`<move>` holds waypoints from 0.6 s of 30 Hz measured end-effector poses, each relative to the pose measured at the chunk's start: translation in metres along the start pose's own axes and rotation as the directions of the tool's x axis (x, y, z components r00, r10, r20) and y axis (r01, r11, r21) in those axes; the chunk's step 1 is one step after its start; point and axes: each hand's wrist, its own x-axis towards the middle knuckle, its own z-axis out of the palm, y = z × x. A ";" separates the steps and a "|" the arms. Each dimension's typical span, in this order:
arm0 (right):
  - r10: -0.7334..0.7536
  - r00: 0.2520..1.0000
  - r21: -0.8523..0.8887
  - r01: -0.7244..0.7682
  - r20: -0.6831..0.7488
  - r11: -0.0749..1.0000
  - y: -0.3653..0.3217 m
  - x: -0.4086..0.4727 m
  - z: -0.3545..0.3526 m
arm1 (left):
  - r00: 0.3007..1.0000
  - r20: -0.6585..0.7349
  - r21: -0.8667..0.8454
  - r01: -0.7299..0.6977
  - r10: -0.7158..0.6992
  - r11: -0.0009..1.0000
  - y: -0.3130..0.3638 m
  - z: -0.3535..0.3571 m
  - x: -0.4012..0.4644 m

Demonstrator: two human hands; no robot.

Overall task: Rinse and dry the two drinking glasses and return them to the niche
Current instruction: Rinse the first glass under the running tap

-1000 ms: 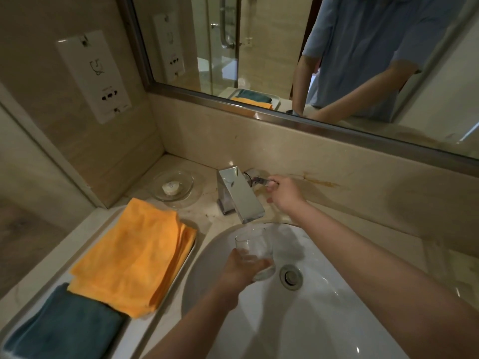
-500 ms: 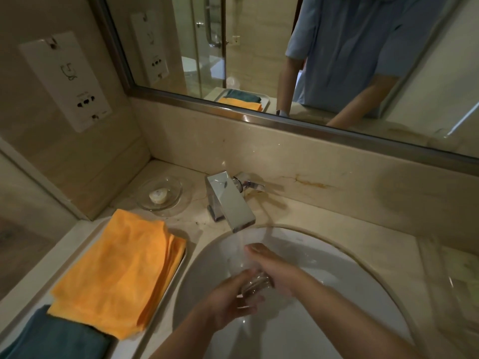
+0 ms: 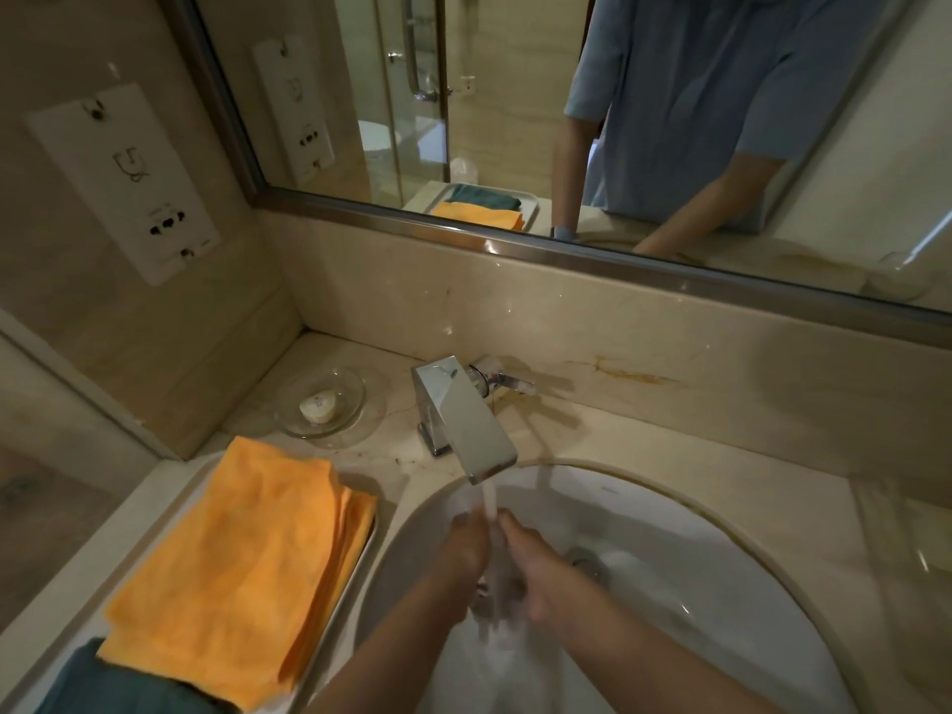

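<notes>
Currently, both hands are positioned over the white sink basin [image 3: 695, 559], directly under the water stream [image 3: 489, 502] running from the square chrome faucet [image 3: 463, 414]. The left hand [image 3: 463, 553] and the right hand [image 3: 536, 569] are brought close together with the stream falling between them. The drinking glass [image 3: 497, 595] sits between the two hands, mostly hidden by the fingers and blurred by the water; only a pale, transparent shape is discernible. The left-hand fingers curl around it from the left; the right hand closes on it from the right. The exact finger placement cannot be determined.

The faucet lever [image 3: 507, 379] projects to the right of the faucet body, apart from both hands. The drain [image 3: 584, 565] lies just right of the right hand.

On the counter left of the basin, a tray [image 3: 373, 538] carries a folded orange towel [image 3: 237, 559] and, at its near end, a teal towel [image 3: 103, 682]. A clear glass soap dish [image 3: 322, 401] holding a small white soap [image 3: 317, 407] stands behind the tray, left of the faucet. A wall socket plate [image 3: 129, 177] is mounted on the left wall. The mirror [image 3: 515, 95] above the counter reflects a person in a blue shirt.
</notes>
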 end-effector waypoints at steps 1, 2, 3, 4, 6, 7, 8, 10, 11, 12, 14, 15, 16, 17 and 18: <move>-0.005 1.000 -0.005 0.005 -0.015 1.000 0.001 0.000 0.001 | 1.000 0.014 -0.040 0.010 -0.010 0.999 0.002 0.000 0.002; -0.014 1.000 -0.013 0.013 -0.015 1.000 0.001 -0.002 0.001 | 0.999 0.028 -0.091 0.025 -0.022 0.996 0.004 -0.001 0.003; -0.023 1.000 -0.016 0.023 0.008 1.000 0.001 -0.003 0.001 | 0.998 0.053 -0.140 0.048 -0.041 0.989 0.006 -0.003 0.002; -0.034 0.998 -0.015 0.035 0.043 0.999 0.001 -0.005 -0.001 | 0.993 0.104 -0.179 0.077 -0.059 0.981 0.006 -0.004 0.001; -0.054 0.994 -0.011 0.055 0.095 0.998 0.003 -0.011 -0.005 | 0.978 0.192 -0.243 0.133 -0.087 0.961 0.008 -0.003 0.001; -0.075 0.990 -0.009 0.076 0.122 0.997 0.003 -0.017 -0.007 | 0.972 0.209 -0.259 0.162 -0.108 0.952 0.009 -0.002 0.001; -0.114 0.984 -0.017 0.117 0.134 0.993 0.004 -0.021 -0.008 | 0.966 0.227 -0.281 0.188 -0.125 0.941 0.008 -0.002 0.002; -0.198 0.968 -0.066 0.210 0.154 0.975 0.005 -0.026 -0.014 | 0.964 0.235 -0.327 0.201 -0.127 0.923 0.005 -0.007 -0.001; -0.236 0.958 -0.089 0.252 0.162 0.964 0.005 -0.027 -0.016 | 0.964 0.234 -0.334 0.199 -0.123 0.921 0.002 -0.009 0.000; -0.262 0.950 -0.115 0.284 0.171 0.952 0.005 -0.028 -0.019 | 0.959 0.247 -0.338 0.217 -0.136 0.916 -0.001 -0.009 -0.001; -0.283 0.938 -0.171 0.318 0.201 0.933 0.005 -0.032 -0.022 | 0.939 0.269 -0.268 0.284 -0.212 0.921 -0.004 -0.013 -0.006; -0.301 0.929 -0.218 0.346 0.214 0.913 0.007 -0.033 -0.023 | 0.919 0.305 -0.211 0.322 -0.251 0.923 -0.005 -0.015 -0.007; -0.328 0.918 -0.289 0.384 0.224 0.877 0.010 -0.033 -0.025 | 0.894 0.349 -0.133 0.344 -0.281 0.929 -0.005 -0.018 -0.010; -0.357 0.902 -0.357 0.425 0.242 0.832 0.012 -0.034 -0.026 | 0.868 0.394 -0.051 0.348 -0.301 0.936 -0.005 -0.022 -0.013; -0.375 0.889 -0.412 0.455 0.263 0.790 0.015 -0.031 -0.028 | 0.850 0.420 0.010 0.346 -0.318 0.938 -0.007 -0.026 -0.013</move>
